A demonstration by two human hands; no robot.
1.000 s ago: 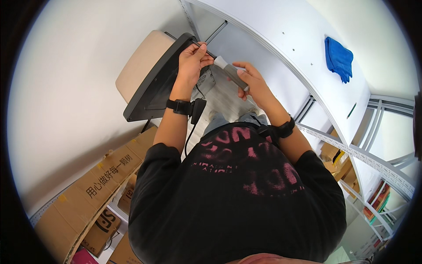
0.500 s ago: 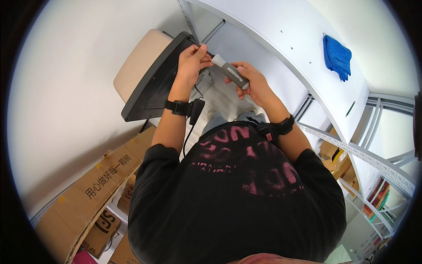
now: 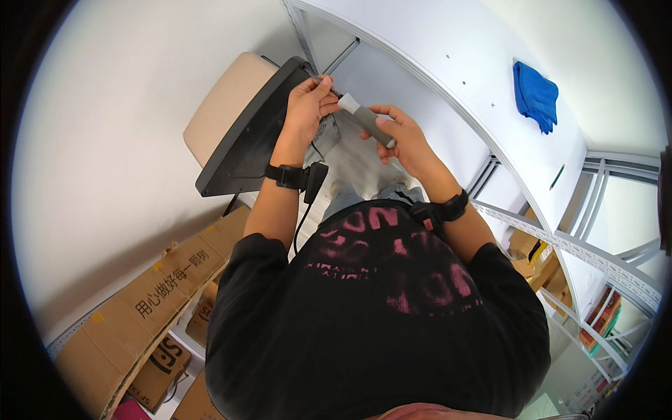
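A screwdriver (image 3: 369,122) with a grey handle and light collar slants between my hands. My right hand (image 3: 409,142) grips its handle from the right, fingers curled round it. My left hand (image 3: 306,112) pinches the thin dark shaft, near the upper corner of a black panel (image 3: 255,136). The shaft points toward that corner; its tip is too small to make out. The panel is backed by a beige padded part (image 3: 220,112), like a chair seat seen from below, and stands tilted by the wall. My left wrist is beside the panel's right edge.
A white shelf (image 3: 476,91) curves along the right, with a folded blue cloth (image 3: 536,96) and a thin green pen-like stick (image 3: 557,177) on it. Cardboard boxes (image 3: 154,294) fill the lower left. Grey metal shelf frames (image 3: 595,259) stand at the right.
The screwdriver handle has turned, so its light label is out of sight. My right fingers have shifted on it. The panel and my left hand sit slightly lower in the picture.
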